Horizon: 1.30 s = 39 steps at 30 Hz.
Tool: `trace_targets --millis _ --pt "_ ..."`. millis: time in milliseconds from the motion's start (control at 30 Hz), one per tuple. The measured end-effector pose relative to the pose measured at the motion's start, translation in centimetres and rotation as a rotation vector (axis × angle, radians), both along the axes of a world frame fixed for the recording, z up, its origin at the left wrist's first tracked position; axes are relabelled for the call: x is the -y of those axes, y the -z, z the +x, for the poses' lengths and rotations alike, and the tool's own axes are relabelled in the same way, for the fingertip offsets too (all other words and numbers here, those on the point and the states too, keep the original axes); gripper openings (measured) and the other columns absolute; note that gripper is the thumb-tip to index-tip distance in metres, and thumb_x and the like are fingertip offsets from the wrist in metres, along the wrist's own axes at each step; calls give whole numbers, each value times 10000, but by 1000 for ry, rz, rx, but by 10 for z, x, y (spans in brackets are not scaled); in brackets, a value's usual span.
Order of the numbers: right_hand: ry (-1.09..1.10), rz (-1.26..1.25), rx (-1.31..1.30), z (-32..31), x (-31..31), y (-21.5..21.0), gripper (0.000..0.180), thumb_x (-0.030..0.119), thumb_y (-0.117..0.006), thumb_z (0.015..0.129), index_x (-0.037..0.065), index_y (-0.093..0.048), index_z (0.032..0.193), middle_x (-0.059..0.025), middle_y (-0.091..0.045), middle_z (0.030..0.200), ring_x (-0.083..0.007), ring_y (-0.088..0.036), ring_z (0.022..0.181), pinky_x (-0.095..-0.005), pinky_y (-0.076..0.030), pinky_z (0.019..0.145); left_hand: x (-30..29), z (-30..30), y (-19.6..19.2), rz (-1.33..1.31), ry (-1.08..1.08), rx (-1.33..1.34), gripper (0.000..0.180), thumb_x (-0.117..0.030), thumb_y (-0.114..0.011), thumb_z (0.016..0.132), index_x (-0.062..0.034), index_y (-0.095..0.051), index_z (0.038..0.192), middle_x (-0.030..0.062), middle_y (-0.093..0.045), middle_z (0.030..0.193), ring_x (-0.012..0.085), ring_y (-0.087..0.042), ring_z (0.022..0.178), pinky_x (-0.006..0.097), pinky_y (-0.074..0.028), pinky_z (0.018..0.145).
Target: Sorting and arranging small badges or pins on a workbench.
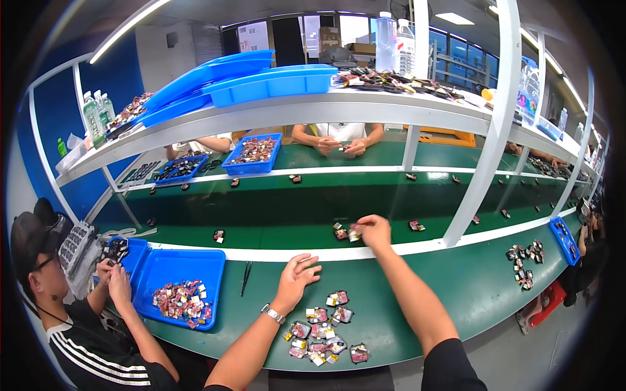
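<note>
My right hand [375, 231] reaches forward over the white strip onto the green conveyor belt [287, 208], its fingers pinched on a small red-and-silver part [354, 233]. Another small part [339, 231] lies just left of it on the belt. My left hand [297, 277] hovers open, fingers spread, over the green workbench [469, 287], holding nothing; a silver watch [274, 314] is on its wrist. Below it lies a cluster of several small red-and-white parts [323, 332] on the bench.
A blue tray [179, 267] with many small parts sits at my left, with black tweezers [246, 277] beside it. A person at the left works over another blue bin [135, 251]. Across the belt a person's hands [339, 146] handle parts. White posts [486, 150] hold a shelf with blue trays [274, 81].
</note>
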State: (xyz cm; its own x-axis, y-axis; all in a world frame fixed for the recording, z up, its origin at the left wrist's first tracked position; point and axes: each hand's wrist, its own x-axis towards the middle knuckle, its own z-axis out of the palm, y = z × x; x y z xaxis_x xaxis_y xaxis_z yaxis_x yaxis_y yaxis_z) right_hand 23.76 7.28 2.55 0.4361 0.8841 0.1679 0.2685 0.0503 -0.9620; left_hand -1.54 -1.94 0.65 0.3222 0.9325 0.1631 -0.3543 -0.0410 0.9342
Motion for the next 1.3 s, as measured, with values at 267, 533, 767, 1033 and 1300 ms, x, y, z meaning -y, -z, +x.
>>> trace_targets --millis 267,533,767,1033,1300 --pt "148 190 857 -14 -1 2 324 270 -750 768 12 -662 944 -189 -607 1015 -368 -567 977 -448 -477 864 -5 -6 7 -20 -3 -71 293 -7 -516 927 46 -478 1213 207 -594 1210 252 -640 1036 339 -553 858" --pt "61 10 767 -38 -3 36 460 218 -773 731 9 -563 1082 -162 -620 992 -341 -573 994 -431 -476 875 -7 -1 4 -36 -18 -72 243 -35 -512 939 62 -501 1162 180 -633 1108 202 -653 900 297 -553 776" --pt "-667 236 512 -43 103 -24 655 101 -776 714 87 -512 1313 -75 -645 1143 -259 -537 1107 -375 -453 943 -3 -15 -9 -218 181 -64 348 -236 -396 1031 37 -515 1211 146 -635 1026 185 -653 846 289 -548 747" --pt "-839 295 655 -55 124 -30 538 87 -745 736 98 -578 1247 -91 -589 1183 -283 -521 1150 -380 -455 972 -2 -11 -6 -264 343 -85 347 -178 -459 1013 -7 -505 1313 72 -620 1108 144 -623 960 311 -537 842" --pt "-424 580 836 -72 127 -16 244 108 -702 744 81 -676 984 -55 -609 1053 -236 -592 966 -353 -505 817 4 -3 -7 -285 169 4 308 -105 -472 998 -12 -497 1292 67 -621 1111 149 -620 1000 315 -538 873"
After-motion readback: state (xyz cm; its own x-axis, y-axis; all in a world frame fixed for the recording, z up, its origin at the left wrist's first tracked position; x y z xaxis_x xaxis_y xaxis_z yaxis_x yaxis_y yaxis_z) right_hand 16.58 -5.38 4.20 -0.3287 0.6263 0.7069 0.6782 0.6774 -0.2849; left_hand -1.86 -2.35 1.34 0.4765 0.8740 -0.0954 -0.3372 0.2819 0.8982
